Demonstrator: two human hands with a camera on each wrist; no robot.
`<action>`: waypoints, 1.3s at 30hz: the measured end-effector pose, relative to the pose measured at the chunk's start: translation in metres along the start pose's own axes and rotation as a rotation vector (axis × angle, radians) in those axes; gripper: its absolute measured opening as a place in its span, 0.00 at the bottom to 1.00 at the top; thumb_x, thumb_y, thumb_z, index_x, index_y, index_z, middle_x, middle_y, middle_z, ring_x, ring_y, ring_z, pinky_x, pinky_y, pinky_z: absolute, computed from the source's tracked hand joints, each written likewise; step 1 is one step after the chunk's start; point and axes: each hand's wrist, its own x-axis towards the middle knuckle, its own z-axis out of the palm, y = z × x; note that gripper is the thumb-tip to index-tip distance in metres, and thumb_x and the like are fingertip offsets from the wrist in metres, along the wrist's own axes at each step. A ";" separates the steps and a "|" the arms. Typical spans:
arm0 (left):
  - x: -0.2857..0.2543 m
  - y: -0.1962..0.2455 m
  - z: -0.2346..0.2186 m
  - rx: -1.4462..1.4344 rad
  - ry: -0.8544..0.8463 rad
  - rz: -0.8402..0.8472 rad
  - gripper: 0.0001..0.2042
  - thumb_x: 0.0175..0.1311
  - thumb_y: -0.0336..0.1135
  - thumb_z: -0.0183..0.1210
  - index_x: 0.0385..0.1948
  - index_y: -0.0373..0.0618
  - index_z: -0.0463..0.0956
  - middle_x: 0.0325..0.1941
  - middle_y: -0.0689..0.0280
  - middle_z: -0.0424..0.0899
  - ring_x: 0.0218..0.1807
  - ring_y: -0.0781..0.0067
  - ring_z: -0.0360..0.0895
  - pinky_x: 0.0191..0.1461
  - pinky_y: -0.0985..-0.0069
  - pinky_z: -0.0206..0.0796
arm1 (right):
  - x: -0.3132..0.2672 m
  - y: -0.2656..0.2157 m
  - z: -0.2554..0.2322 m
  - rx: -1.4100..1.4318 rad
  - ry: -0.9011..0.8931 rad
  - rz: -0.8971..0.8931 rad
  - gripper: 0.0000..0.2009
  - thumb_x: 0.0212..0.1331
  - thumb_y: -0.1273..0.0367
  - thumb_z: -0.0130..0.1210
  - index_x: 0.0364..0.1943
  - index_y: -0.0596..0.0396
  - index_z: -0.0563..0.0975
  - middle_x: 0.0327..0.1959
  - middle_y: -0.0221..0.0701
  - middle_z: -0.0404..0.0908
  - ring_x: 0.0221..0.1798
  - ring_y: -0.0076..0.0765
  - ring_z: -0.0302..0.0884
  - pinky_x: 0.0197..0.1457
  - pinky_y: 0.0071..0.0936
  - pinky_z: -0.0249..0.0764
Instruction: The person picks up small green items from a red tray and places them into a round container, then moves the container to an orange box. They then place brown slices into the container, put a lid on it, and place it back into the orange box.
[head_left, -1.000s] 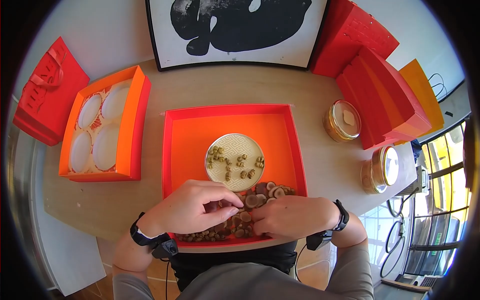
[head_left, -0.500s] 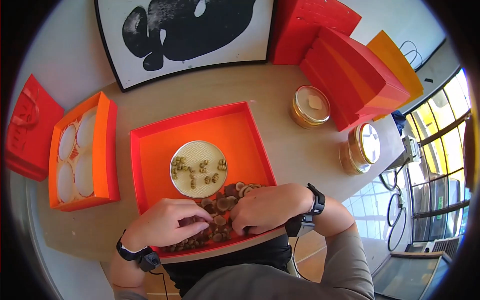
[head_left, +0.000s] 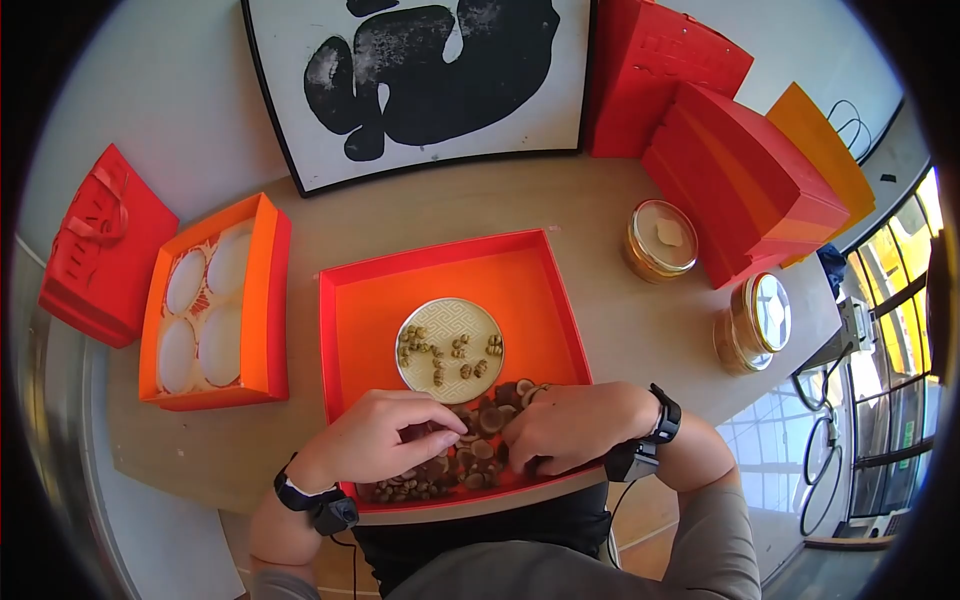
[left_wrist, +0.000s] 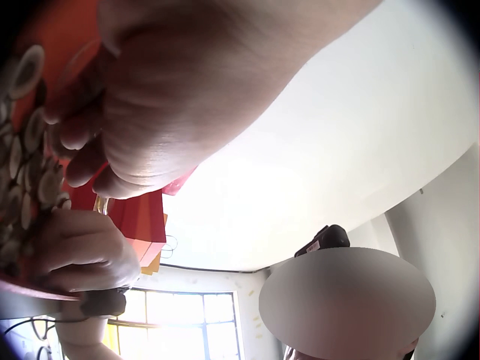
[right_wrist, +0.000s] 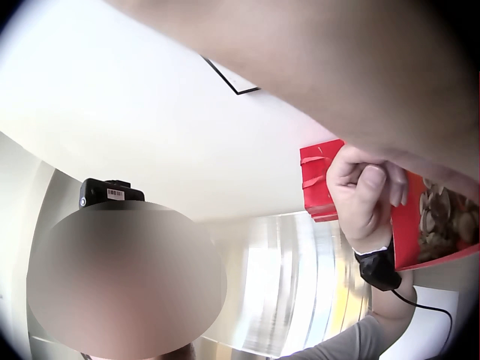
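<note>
In the head view a shallow red tray (head_left: 334,300) with an orange floor holds a pile of round brown dried slices (head_left: 490,421) with paler centres. Smaller brown pieces (head_left: 410,489) lie at its near left. My left hand (head_left: 385,435) hovers over the left of the pile, fingers loosely bent, thumb near the forefinger, nothing showing between them. Fingers pointing down, my right hand (head_left: 575,425) reaches into the right of the pile; its fingertips are hidden, and I cannot tell whether they pinch a slice. Behind the pile, a round patterned plate (head_left: 450,318) carries small greenish-brown curled pieces (head_left: 438,375).
An orange box (head_left: 280,300) with round white-topped compartments stands left, beside a red bag (head_left: 105,250). Two lidded jars, a far one (head_left: 660,240) and a near one (head_left: 752,322), stand right. Red packaging (head_left: 745,185) and a framed picture (head_left: 430,90) are at the back.
The head view swings right and then partly back, shifting the whole scene. Both hands stay over the pile, with only slight finger movement from the right one.
</note>
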 end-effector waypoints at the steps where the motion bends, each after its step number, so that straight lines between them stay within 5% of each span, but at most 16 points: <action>1: 0.000 0.001 0.000 -0.001 0.007 -0.001 0.06 0.65 0.31 0.68 0.41 0.44 0.87 0.35 0.65 0.89 0.35 0.69 0.86 0.37 0.73 0.75 | 0.001 -0.002 0.000 -0.035 -0.053 0.050 0.07 0.62 0.70 0.57 0.41 0.51 0.84 0.42 0.33 0.81 0.45 0.44 0.82 0.48 0.42 0.78; 6: 0.000 0.003 -0.002 -0.026 -0.002 -0.043 0.06 0.67 0.31 0.67 0.42 0.44 0.87 0.36 0.64 0.89 0.36 0.70 0.86 0.37 0.74 0.76 | 0.003 -0.008 0.002 -0.074 -0.047 0.118 0.07 0.62 0.70 0.58 0.41 0.52 0.84 0.40 0.33 0.80 0.44 0.45 0.82 0.46 0.42 0.78; 8: 0.000 0.000 -0.001 -0.019 0.054 -0.018 0.06 0.67 0.31 0.67 0.42 0.43 0.86 0.36 0.64 0.89 0.36 0.71 0.86 0.37 0.75 0.76 | 0.005 -0.004 -0.002 0.082 0.207 -0.056 0.08 0.59 0.72 0.59 0.41 0.54 0.84 0.41 0.36 0.83 0.42 0.49 0.83 0.45 0.44 0.78; 9: 0.000 -0.002 -0.001 -0.012 0.099 0.012 0.06 0.67 0.30 0.66 0.42 0.42 0.86 0.35 0.63 0.89 0.35 0.73 0.86 0.37 0.76 0.76 | 0.007 -0.005 -0.005 0.079 0.203 -0.059 0.08 0.59 0.72 0.59 0.41 0.54 0.84 0.41 0.36 0.83 0.42 0.49 0.83 0.45 0.44 0.78; 11: -0.001 -0.003 -0.001 -0.048 0.151 -0.038 0.06 0.68 0.29 0.65 0.43 0.41 0.86 0.34 0.63 0.89 0.34 0.75 0.86 0.37 0.77 0.75 | 0.010 -0.008 -0.011 0.176 0.587 -0.025 0.09 0.61 0.74 0.62 0.45 0.55 0.83 0.43 0.36 0.82 0.42 0.45 0.84 0.45 0.39 0.81; 15: 0.000 0.003 -0.001 -0.140 0.243 -0.174 0.06 0.70 0.26 0.63 0.44 0.36 0.84 0.34 0.64 0.88 0.34 0.79 0.85 0.36 0.79 0.75 | 0.019 0.004 -0.005 0.041 0.929 0.053 0.14 0.61 0.76 0.66 0.51 0.56 0.84 0.45 0.36 0.83 0.41 0.42 0.85 0.42 0.32 0.82; 25: 0.002 -0.001 -0.003 -0.160 0.271 -0.266 0.08 0.72 0.28 0.61 0.46 0.35 0.84 0.34 0.66 0.88 0.35 0.83 0.84 0.39 0.81 0.75 | 0.015 -0.001 -0.017 -0.013 1.057 0.184 0.12 0.62 0.73 0.67 0.49 0.56 0.85 0.43 0.33 0.84 0.37 0.34 0.83 0.39 0.30 0.81; 30: 0.004 -0.006 0.001 -0.198 0.328 -0.242 0.08 0.72 0.31 0.62 0.44 0.37 0.84 0.28 0.66 0.87 0.27 0.83 0.83 0.31 0.80 0.72 | -0.013 0.002 -0.038 0.065 1.193 0.258 0.10 0.64 0.73 0.65 0.49 0.56 0.85 0.34 0.29 0.82 0.29 0.19 0.72 0.33 0.20 0.70; 39: 0.005 -0.018 0.002 -0.251 0.351 -0.186 0.06 0.73 0.28 0.59 0.43 0.36 0.82 0.31 0.69 0.84 0.34 0.82 0.81 0.41 0.80 0.74 | -0.081 -0.083 -0.078 0.033 1.395 0.405 0.09 0.67 0.73 0.62 0.49 0.59 0.84 0.34 0.24 0.84 0.34 0.13 0.77 0.38 0.16 0.72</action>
